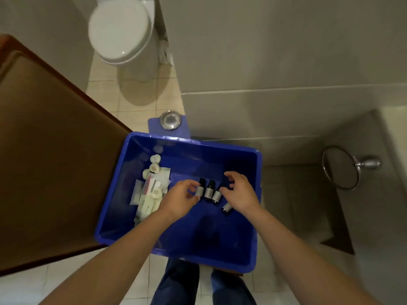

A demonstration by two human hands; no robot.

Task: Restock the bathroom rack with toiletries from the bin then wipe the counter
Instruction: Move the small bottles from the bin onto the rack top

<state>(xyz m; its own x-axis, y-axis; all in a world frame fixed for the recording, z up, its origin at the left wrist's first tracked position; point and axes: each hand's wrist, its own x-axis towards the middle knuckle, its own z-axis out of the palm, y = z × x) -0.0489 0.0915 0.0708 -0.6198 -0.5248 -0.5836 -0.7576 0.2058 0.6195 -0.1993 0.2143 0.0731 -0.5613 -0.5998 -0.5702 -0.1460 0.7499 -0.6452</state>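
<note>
A blue plastic bin [253, 208] stands below me, and both hands reach into it. Three small dark bottles with grey labels [208, 192] stand side by side in the middle. My left hand [181, 198] pinches the leftmost bottle [200, 191] between thumb and forefinger. My right hand [241, 192] hovers at the right of the row. Its thumb touches the rightmost bottle [217, 196] and its fingers arch loosely above without closing. A fourth dark bottle [226, 208] lies on its side by my right wrist. White packets and round soaps [149, 190] are piled at the bin's left side.
A brown wooden door [50, 150] is close on the left, touching the bin. A white toilet [120, 29] stands ahead, and a small steel-lidded can [170, 120] sits beyond the bin. A chrome towel ring [343, 167] hangs on the grey wall to the right. My legs [198, 285] are under the bin.
</note>
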